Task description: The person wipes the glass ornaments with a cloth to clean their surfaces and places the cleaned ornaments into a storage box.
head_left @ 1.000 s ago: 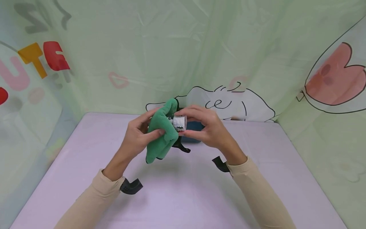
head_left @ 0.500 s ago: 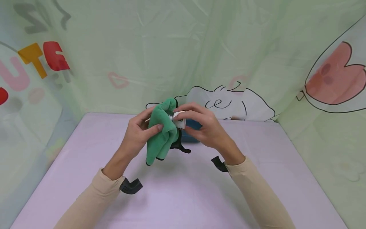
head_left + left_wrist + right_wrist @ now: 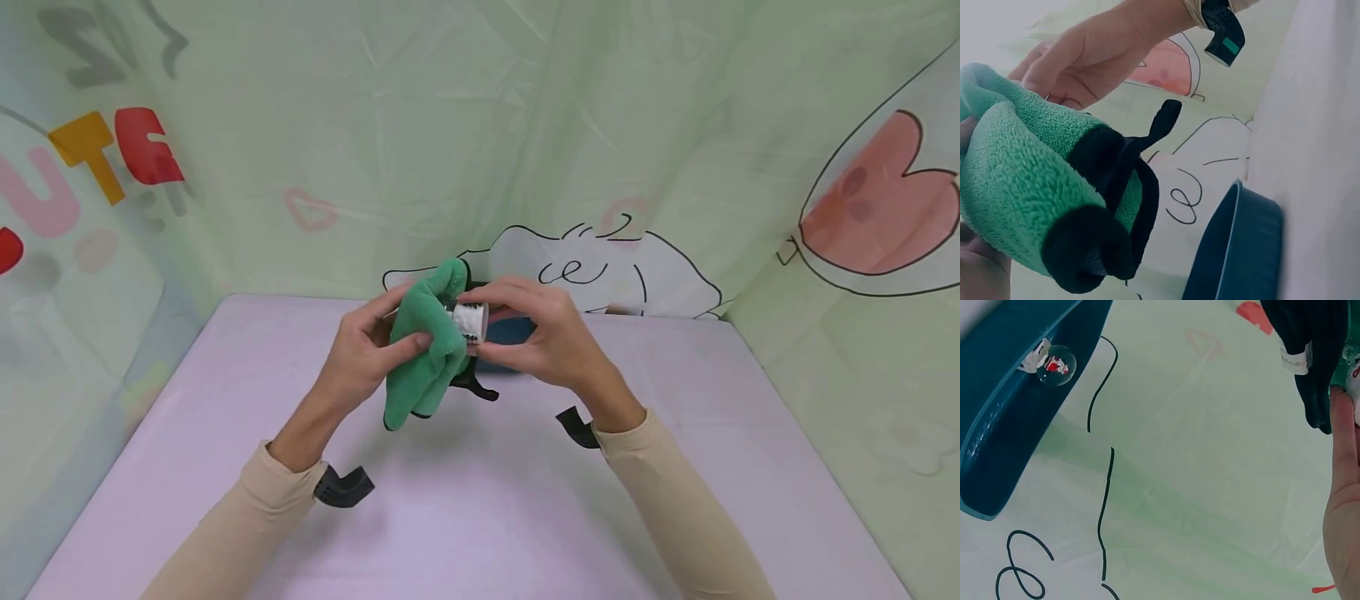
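My left hand (image 3: 352,358) holds a fluffy green cloth (image 3: 426,350) with black edging, its thumb pressed on the near side. A small snow globe (image 3: 470,322) pokes out of the cloth's fold, white base toward the right. My right hand (image 3: 551,333) pinches that base between thumb and fingers. The cloth hides most of the clear part; only a sliver shows at the edge of the right wrist view. Both hands are raised above the table. In the left wrist view, the cloth's black loop (image 3: 1163,122) hangs free.
Behind the hands, a dark blue bin (image 3: 510,343) stands on the lilac table (image 3: 480,517). Inside it, the right wrist view shows another snow globe (image 3: 1057,364) with a red and white figure. A printed green curtain (image 3: 450,125) rises at the table's back edge.
The right fingers closed over the white base half a second ago and are now spread back to its ends, with the base in sight again. The left hand and cloth barely moved.
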{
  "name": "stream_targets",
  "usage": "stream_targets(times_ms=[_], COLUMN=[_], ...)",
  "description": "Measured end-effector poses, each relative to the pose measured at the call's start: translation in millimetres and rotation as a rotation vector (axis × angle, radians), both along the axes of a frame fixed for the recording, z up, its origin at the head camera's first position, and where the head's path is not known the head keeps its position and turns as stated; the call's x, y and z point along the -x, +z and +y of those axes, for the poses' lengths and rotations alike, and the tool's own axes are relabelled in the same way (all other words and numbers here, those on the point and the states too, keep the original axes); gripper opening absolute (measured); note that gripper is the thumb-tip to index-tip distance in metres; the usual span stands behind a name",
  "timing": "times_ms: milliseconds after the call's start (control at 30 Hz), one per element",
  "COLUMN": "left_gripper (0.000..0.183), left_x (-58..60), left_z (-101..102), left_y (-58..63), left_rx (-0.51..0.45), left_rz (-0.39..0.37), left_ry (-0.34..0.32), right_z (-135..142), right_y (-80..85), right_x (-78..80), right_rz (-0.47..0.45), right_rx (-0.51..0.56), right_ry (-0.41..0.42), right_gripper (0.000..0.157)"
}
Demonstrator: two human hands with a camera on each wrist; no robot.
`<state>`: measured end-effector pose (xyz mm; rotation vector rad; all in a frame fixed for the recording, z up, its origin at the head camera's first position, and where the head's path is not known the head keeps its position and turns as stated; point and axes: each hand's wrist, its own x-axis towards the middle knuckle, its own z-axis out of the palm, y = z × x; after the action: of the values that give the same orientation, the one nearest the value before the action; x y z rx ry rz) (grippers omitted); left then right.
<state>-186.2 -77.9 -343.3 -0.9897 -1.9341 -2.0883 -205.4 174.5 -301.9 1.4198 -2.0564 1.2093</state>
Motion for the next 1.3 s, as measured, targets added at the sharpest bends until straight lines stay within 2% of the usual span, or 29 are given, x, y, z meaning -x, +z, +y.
stream_targets(times_ms=[133,433,667,833,933,1133,1300], left_gripper=[0.058,0.059,0.063,0.064,0.064,0.063,0.061], left_x=[0.8,1.2,2.6,3.3,3.4,1.4,0.3], left_z=[2,6,10,11,11,10,7], left_y=[-0.7,-3.0,-5.5,-3.9,-3.1,-2.0,-0.6], left_rx=[-0.001,0.018,0.152,0.18,0.159,0.075,0.043], left_rz=[0.071,0.199,0.356,0.414,0.394,0.247,0.174], left_ry=[-0.002,-0.002,0.091,0.136,0.128,0.06,0.082], right_z=[1,1,2,2,3,4,3], right_y=[0.6,1.3,-0.7,0.1,0.3,0.2,-0.1], right_x=[-0.3,-1.0,-1.2,-1.2,-0.7,0.2,0.6], right_rz=[-0.052,-0.094,-0.136,-0.133,-0.135,-0.127,-0.109], right_rx=[0.016,0.011,0.006,0.008,0.014,0.021,0.04], right_ry=[-0.005,-0.059,-0.124,-0.123,-0.097,-0.04,-0.001], right_gripper=[0.05,0.041,0.026,0.029,0.035,0.048,0.054])
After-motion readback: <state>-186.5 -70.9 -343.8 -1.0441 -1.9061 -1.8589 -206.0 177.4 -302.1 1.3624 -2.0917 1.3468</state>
